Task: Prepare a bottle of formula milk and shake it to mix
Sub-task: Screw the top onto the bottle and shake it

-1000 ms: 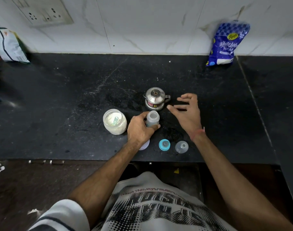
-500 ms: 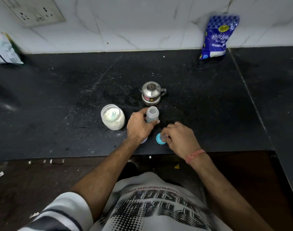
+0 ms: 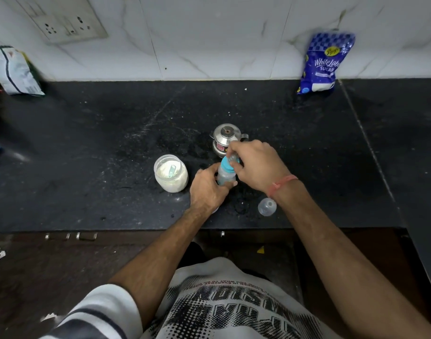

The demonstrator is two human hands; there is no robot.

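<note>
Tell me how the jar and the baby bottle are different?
The jar is wide and squat; the bottle is narrow and taller. The jar stands open with white powder and a scoop inside; the bottle has a blue cap on top. Nobody touches the jar, while the left hand grips the bottle and the right hand holds its cap. Both are see-through and stand upright on the counter.

black counter [image 3: 92, 148] | powder jar [image 3: 170, 176] | steel pot [image 3: 225, 140] | clear cap [image 3: 267, 207] | sugar bag [image 3: 323, 64]
</note>
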